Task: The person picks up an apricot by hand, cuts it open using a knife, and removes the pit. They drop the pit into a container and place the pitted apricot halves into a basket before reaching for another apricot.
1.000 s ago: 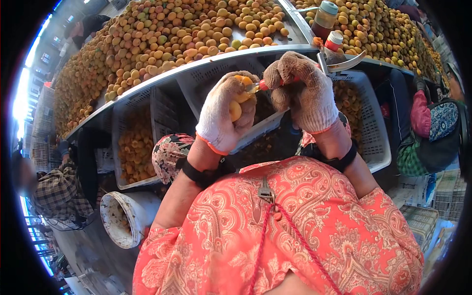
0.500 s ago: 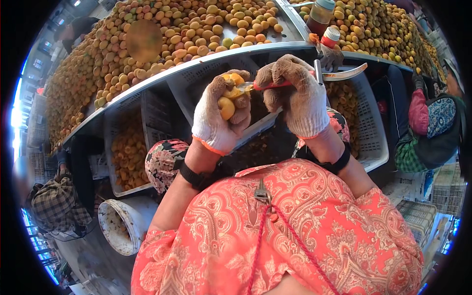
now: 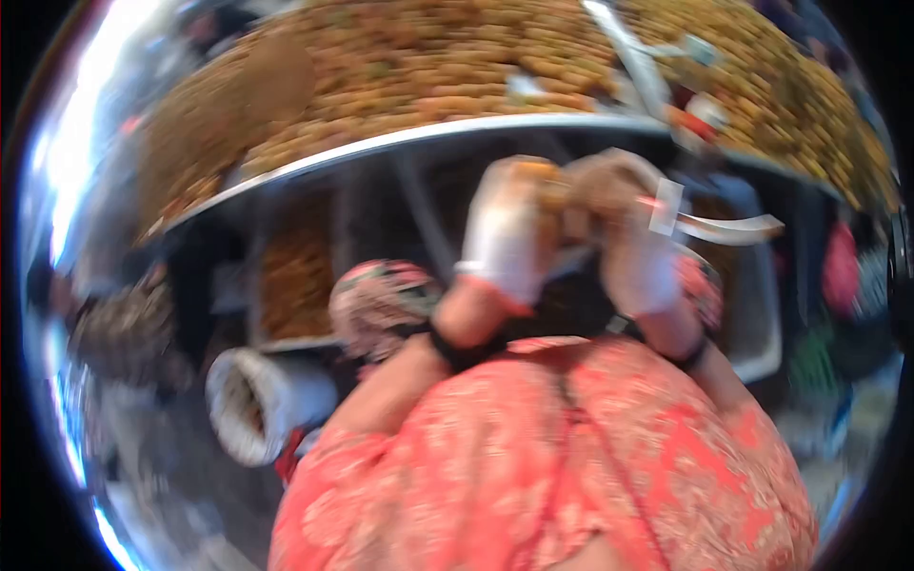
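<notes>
Motion blur smears this view. My left hand (image 3: pixel 506 228), in a white glove with brown-stained fingers, is closed around an apricot (image 3: pixel 539 171), of which only a little orange shows near the fingertips. Close beside it, my right hand (image 3: pixel 633 233), gloved the same way, grips a red-handled knife (image 3: pixel 731 228). A curved metal piece of the knife sticks out to the right, past the fist. Its end toward the apricot is hidden by the fingers and blur. Both hands are above my lap, in front of the table edge.
A metal-edged table (image 3: pixel 381 143) bears heaped apricots (image 3: pixel 428 57), with a red-and-white bottle (image 3: pixel 705 116) near its edge. Below stand a crate of orange fruit pieces (image 3: pixel 295 285), another crate (image 3: pixel 764 324) and a white bucket (image 3: pixel 305 388). People sit at left (image 3: pixel 124 324) and right (image 3: pixel 843 266).
The whole view has shifted and blurred; surroundings appear further right. My hands have come closer together, still holding the apricot and the knife.
</notes>
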A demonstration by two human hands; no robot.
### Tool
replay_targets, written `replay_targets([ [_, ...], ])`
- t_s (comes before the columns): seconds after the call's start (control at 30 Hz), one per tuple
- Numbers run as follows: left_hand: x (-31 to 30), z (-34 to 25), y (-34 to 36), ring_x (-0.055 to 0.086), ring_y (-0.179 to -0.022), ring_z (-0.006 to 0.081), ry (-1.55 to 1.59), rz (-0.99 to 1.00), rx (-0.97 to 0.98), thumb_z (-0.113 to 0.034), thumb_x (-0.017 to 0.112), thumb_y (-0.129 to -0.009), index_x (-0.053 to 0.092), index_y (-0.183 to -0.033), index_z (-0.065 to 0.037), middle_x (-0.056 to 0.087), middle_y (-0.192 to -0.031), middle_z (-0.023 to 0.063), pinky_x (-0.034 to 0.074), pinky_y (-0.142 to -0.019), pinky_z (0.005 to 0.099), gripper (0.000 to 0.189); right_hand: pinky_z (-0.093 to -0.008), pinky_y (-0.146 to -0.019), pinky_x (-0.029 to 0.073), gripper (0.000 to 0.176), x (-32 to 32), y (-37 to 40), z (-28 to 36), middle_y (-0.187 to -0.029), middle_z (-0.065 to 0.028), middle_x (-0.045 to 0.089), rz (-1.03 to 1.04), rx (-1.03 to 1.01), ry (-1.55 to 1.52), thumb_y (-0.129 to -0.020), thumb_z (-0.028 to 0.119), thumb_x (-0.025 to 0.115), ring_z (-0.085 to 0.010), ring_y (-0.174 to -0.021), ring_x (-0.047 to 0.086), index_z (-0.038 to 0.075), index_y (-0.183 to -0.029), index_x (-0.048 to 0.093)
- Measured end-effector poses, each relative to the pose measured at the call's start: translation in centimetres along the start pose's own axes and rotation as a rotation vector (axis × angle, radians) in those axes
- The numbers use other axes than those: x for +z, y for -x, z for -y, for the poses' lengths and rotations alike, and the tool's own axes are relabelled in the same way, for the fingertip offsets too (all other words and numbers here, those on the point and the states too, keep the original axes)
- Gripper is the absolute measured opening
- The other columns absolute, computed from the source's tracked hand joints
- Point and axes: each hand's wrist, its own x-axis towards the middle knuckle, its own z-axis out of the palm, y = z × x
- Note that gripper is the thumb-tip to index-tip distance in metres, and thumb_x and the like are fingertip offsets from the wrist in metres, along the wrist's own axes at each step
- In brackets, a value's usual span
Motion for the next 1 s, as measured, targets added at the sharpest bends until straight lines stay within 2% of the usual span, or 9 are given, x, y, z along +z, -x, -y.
replay_targets([
  [0.03, -1.1, -0.7, -0.4, 0.055, -0.067, 0.0103, -0.384, 0.132, 0.056, -0.027, 0.053, -0.101, 0.057, -0.103, -0.012, 0.058, -0.08, 0.0012, 0.042, -0.05, 0.0234, 0.016, -0.0377, -0.084, 0.048, 0.014, 1.7, 3.9, -3.2, -0.102, -0.01, 0.06, 0.128, 0.355, -0.411, -0.095, 0.007, 0.053, -0.0258, -0.096, 0.059, 0.003, -0.107, 0.06],
  [0.07, 3.5, -1.0, 1.6, 0.048, -0.058, 0.0084, -0.055, -0.128, 0.088, -0.024, 0.053, -0.101, 0.057, -0.104, -0.013, 0.054, -0.076, -0.0001, 0.038, -0.047, 0.0245, 0.011, -0.0338, -0.075, 0.048, 0.015, 1.5, 1.8, -2.3, -0.098, -0.01, 0.061, 0.131, 0.439, -0.6, -0.096, 0.015, 0.056, -0.0205, -0.087, 0.058, 0.002, -0.103, 0.061],
  [0.13, 2.4, -1.8, 1.4, 0.045, -0.055, 0.007, -0.398, -0.066, 0.137, -0.02, 0.052, -0.101, 0.056, -0.107, -0.013, 0.054, -0.081, -0.0002, 0.035, -0.045, 0.0236, 0.01, -0.0227, -0.05, 0.03, 0.032, 0.3, -2.3, -0.1, -0.079, -0.0028, 0.051, 0.145, 0.768, -1.451, -0.097, 0.036, 0.059, -0.0083, -0.061, 0.041, 0.012, -0.079, 0.05],
  [0.2, 1.1, -0.7, 0.0, 0.038, -0.048, 0.0047, -0.331, 0.012, 0.226, -0.017, 0.05, -0.101, 0.056, -0.109, -0.01, 0.051, -0.077, -0.0009, 0.029, -0.041, 0.0223, 0.012, -0.023, -0.048, 0.029, 0.037, 1.5, -2.2, -0.7, -0.075, 0.0014, 0.042, 0.092, 0.892, -1.584, -0.098, 0.039, 0.057, -0.0081, -0.055, 0.035, 0.015, -0.075, 0.042],
  [0.33, 3.9, -5.0, 4.5, 0.041, -0.048, 0.0046, -0.288, -0.033, -0.01, -0.022, 0.049, -0.1, 0.054, -0.115, -0.011, 0.051, -0.077, 0.0, 0.028, -0.039, 0.0195, 0.02, -0.0238, -0.047, 0.031, 0.029, 1.8, -2.7, 1.1, -0.078, 0.0008, 0.048, 0.008, 1.088, -1.64, -0.101, 0.034, 0.053, -0.009, -0.053, 0.04, 0.014, -0.08, 0.048],
  [0.43, 2.9, -4.3, 4.4, 0.044, -0.049, 0.0057, -0.21, -0.03, 0.079, -0.022, 0.048, -0.1, 0.054, -0.114, -0.011, 0.053, -0.077, 0.0007, 0.03, -0.038, 0.0195, 0.019, -0.0233, -0.047, 0.033, 0.027, 2.0, -2.3, 0.9, -0.081, 0.0, 0.053, 0.045, 1.19, -1.7, -0.101, 0.034, 0.054, -0.0094, -0.054, 0.044, 0.013, -0.084, 0.052],
  [0.73, 3.0, -2.9, 2.6, 0.04, -0.045, 0.0059, -0.421, -0.135, 0.071, -0.023, 0.048, -0.099, 0.059, -0.101, -0.011, 0.051, -0.071, -0.0002, 0.025, -0.037, 0.0224, 0.016, -0.023, -0.049, 0.032, 0.031, 0.1, -2.7, 3.2, -0.082, -0.0039, 0.059, 0.046, 0.812, -1.11, -0.1, 0.029, 0.055, -0.007, -0.055, 0.042, 0.007, -0.079, 0.05],
  [0.83, 4.4, -4.0, 3.5, 0.038, -0.042, 0.0061, -0.422, -0.102, 0.046, -0.023, 0.048, -0.099, 0.059, -0.102, -0.011, 0.051, -0.071, 0.0001, 0.023, -0.035, 0.0231, 0.016, -0.0233, -0.049, 0.031, 0.03, 0.0, -2.6, 1.9, -0.082, -0.0031, 0.057, 0.064, 0.798, -1.24, -0.1, 0.029, 0.054, -0.0066, -0.056, 0.041, 0.009, -0.078, 0.05],
  [1.0, 4.0, -3.5, 3.1, 0.037, -0.04, 0.0066, -0.288, -0.03, 0.033, -0.023, 0.048, -0.098, 0.059, -0.104, -0.011, 0.053, -0.072, 0.0011, 0.024, -0.034, 0.022, 0.018, -0.0233, -0.047, 0.031, 0.027, 0.1, -2.2, 0.2, -0.082, 0.0029, 0.054, -0.019, 1.206, -1.516, -0.099, 0.036, 0.057, -0.0087, -0.055, 0.043, 0.014, -0.084, 0.054],
])
